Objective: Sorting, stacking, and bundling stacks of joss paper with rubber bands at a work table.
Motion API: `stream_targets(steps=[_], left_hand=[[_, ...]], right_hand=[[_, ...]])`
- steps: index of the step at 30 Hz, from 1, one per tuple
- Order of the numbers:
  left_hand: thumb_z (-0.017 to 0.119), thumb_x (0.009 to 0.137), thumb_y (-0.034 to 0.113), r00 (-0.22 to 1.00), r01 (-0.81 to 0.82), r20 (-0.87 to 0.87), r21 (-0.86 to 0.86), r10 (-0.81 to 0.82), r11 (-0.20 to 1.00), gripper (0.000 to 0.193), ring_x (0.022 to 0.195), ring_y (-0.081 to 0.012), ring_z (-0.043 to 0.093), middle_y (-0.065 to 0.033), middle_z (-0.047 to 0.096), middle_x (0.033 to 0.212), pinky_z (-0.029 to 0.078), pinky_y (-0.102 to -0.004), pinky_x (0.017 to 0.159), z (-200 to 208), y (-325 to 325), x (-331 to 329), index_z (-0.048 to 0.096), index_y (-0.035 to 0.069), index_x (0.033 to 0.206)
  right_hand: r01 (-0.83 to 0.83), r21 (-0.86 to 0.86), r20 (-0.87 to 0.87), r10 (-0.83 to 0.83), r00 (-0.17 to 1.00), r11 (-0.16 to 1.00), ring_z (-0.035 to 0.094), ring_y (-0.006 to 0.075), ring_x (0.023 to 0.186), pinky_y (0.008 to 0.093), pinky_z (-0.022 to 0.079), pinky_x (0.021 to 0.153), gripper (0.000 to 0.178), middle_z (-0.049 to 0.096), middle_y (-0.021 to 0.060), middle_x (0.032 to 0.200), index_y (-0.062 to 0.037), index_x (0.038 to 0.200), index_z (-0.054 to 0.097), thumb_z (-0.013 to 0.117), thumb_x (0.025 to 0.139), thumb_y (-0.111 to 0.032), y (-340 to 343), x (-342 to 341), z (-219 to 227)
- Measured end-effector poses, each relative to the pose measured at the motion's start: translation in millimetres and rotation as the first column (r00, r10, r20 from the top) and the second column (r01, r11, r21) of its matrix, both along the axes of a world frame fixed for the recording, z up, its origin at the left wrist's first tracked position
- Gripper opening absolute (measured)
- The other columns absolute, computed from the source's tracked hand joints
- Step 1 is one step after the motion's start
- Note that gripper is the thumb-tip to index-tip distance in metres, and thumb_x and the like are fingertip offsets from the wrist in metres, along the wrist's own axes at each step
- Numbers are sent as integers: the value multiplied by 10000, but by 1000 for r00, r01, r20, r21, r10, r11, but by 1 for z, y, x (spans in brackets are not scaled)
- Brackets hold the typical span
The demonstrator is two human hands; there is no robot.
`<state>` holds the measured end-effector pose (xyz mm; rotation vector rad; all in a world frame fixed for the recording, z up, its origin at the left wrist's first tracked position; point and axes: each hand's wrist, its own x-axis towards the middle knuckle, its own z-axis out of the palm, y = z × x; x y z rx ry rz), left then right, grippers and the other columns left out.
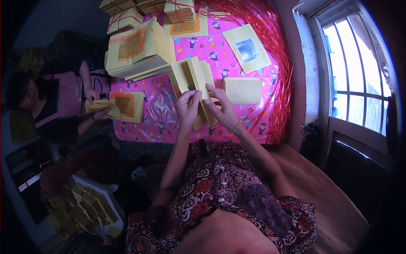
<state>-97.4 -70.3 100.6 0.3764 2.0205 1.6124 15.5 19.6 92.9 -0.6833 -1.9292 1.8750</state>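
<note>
Above the near edge of the table, both my hands hold a small batch of pale yellow joss paper sheets (pixel 195 72), standing up and bent lengthwise. My left hand (pixel 189 109) pinches the batch on its left side, thumb toward the middle. On the other side my right hand (pixel 224 111) grips it between thumb and fingers. Just right of my hands a plain pale sheet (pixel 243 91) lies flat. Farther back is a sheet with a silver foil square (pixel 247 50). To the left rises a thick stack of joss paper (pixel 156 55) with gold foil and an orange border on top.
Red plastic strands (pixel 279 84) run along the right edge of the pink patterned tablecloth (pixel 163 108). Tied paper bundles (pixel 124 20) sit at the back left. On the left a co-worker's hands (pixel 95 99) hold folded yellow paper beside a gold-foil sheet (pixel 129 108). A barred window is on the right.
</note>
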Motion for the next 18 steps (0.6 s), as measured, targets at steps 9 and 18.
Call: stream_targets(steps=[9,18], left_hand=[[652,893,208,1000,27,5,-17,-27,999,245,789,-68,557,-7,644,835,457,-227,714,7,4,7,673,-27,955],[633,903,200,999,33,-6,-33,-33,999,233,779,-72,551,-19,641,821,452,-242,711,12,4,10,669,-25,948]], right_hand=[[31,-57,-14,-32,999,998,509,194,1140,314,480,864,516,467,73,1207,-127,1399,416,601,918,-153,1,6,-1],[25,-67,-11,-25,1000,997,503,199,1139,321,475,876,518,466,75,1212,-124,1396,416,607,916,-169,1,9,3]])
